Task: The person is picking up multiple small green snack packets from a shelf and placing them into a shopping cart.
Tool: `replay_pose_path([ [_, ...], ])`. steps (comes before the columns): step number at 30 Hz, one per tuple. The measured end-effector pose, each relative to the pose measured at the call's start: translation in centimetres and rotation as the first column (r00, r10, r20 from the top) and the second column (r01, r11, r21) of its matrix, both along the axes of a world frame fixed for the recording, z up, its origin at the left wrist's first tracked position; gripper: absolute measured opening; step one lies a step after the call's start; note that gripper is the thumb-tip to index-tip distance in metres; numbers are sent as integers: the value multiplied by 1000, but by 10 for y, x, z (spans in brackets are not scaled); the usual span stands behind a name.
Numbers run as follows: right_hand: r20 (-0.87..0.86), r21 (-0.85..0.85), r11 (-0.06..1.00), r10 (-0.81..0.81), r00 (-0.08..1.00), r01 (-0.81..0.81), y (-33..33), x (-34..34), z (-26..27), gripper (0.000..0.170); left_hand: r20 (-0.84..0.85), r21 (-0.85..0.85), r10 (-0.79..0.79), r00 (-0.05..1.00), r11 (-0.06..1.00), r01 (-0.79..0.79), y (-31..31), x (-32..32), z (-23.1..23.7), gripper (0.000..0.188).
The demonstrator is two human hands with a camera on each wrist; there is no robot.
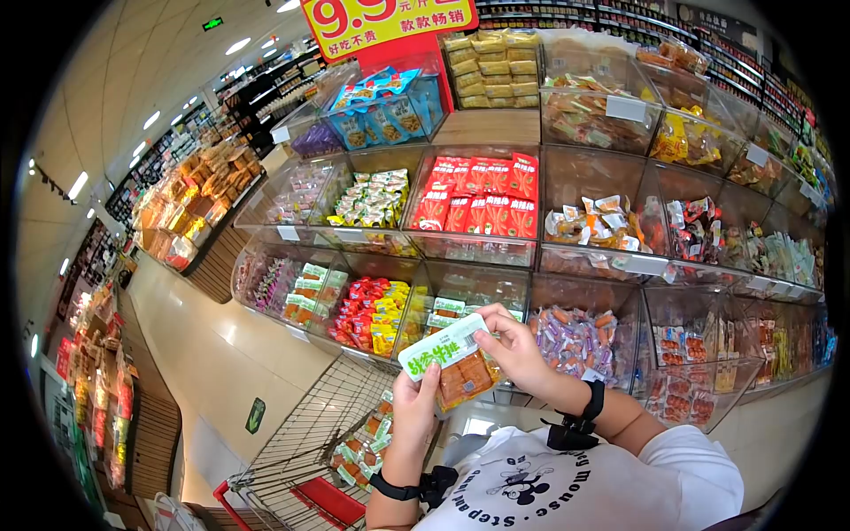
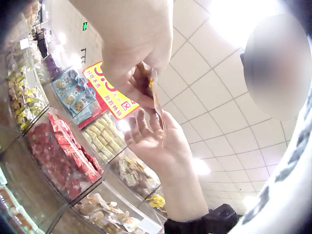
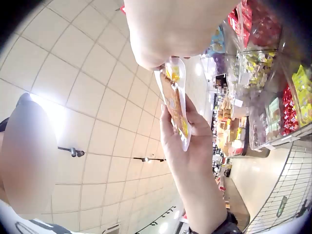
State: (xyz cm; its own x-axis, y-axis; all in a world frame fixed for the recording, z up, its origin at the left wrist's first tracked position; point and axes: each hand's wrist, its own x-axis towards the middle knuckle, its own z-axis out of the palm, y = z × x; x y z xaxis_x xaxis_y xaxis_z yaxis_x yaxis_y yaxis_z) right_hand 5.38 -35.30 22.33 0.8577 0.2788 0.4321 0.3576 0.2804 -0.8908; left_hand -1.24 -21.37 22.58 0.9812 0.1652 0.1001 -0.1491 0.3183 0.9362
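A person in a white T-shirt with black lettering and a cartoon print [image 1: 522, 482] holds a flat, clear plastic packet with a white and green label and orange-brown pieces inside [image 1: 467, 379] in front of the chest, tilted. The left hand [image 1: 413, 409] pinches its lower left side, the thumb flat on the front; the right hand [image 1: 513, 351] pinches the upper right end, its thumb over the label and its fingers bent behind the edge. In the left wrist view, the packet appears edge-on between the two hands. Below and left of the hands stands a metal wire shopping cart with red parts [image 1: 297, 416], with a pile of similar green-and-white labelled packets [image 1: 359, 456] inside. Beyond the hands, clear-walled bins hold red rectangular packets [image 1: 482, 190], purple-wrapped brown snacks [image 1: 575, 341] and small red and yellow packs [image 1: 367, 305].
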Motion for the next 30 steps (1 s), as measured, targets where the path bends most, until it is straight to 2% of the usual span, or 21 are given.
replay_pose_path([
  [3,-110,79,995,62,992,-53,-4,-2,-3,14,29,33,12,1000,999,-13,-3,7,0,25],
  [5,-229,147,983,140,963,-108,-8,-2,-4,14,-74,-72,-69,995,995,64,0,19,-13,23],
  [7,-207,73,990,131,969,-119,-8,1,-12,12,-144,-135,-102,984,987,83,5,34,-35,20],
  [9,-174,14,990,139,975,-139,-5,4,-24,13,-235,-354,-159,959,933,68,-2,39,-49,20],
  [11,-140,-33,986,155,978,-161,-1,8,-41,22,-207,-567,-348,915,804,178,9,45,-85,18],
  [12,-213,-16,981,185,960,-192,1,9,-56,31,-195,-596,-417,888,769,230,2,41,-81,19],
  [13,-356,13,953,288,889,-304,2,9,-66,33,-188,-701,-423,886,690,181,-5,34,-77,22],
  [15,-605,120,864,453,654,-488,1,7,-84,38,-126,-813,-606,786,517,268,-7,32,-110,23],
  [18,-694,47,865,388,606,-499,-1,18,-120,27,36,-840,-733,679,346,419,-10,29,-125,23],
  [19,-729,19,863,358,583,-506,0,21,-132,26,-137,-745,-675,725,552,374,-9,29,-142,24],
  [20,-667,-27,918,279,691,-396,4,22,-153,21,-297,-608,-579,759,728,317,-5,28,-169,25],
  [21,-638,-41,943,229,735,-330,7,27,-173,21,-434,-436,-452,779,862,258,-1,26,-190,26],
  [22,-613,-53,964,174,771,-260,8,31,-188,21,-386,-200,-356,851,933,300,3,22,-197,31],
  [23,-586,-65,980,115,802,-188,7,32,-203,20,-448,-217,-324,833,944,251,9,22,-202,32],
  [24,-597,-138,980,34,801,-144,4,31,-187,19,-507,-229,-293,810,952,201,18,26,-201,33],
  [25,-561,-204,975,-46,827,-84,3,34,-196,19,-563,-237,-263,783,960,152,29,32,-200,34],
  [26,-531,-277,961,-144,835,-10,2,43,-213,19,-504,-393,-355,788,906,158,46,41,-201,38],
  [27,-481,-343,938,-223,848,52,1,48,-227,18,-498,-387,-356,791,907,164,45,51,-192,33],
  [28,-427,-341,937,-229,875,79,1,51,-239,24,-538,-238,-294,790,952,193,42,61,-196,27],
  [29,-472,-308,944,-262,842,121,3,53,-236,27,-566,-85,-230,792,972,221,39,73,-203,20],
  [30,-513,-277,947,-291,807,165,8,57,-233,31,-520,66,-179,835,966,249,39,87,-213,17],
])
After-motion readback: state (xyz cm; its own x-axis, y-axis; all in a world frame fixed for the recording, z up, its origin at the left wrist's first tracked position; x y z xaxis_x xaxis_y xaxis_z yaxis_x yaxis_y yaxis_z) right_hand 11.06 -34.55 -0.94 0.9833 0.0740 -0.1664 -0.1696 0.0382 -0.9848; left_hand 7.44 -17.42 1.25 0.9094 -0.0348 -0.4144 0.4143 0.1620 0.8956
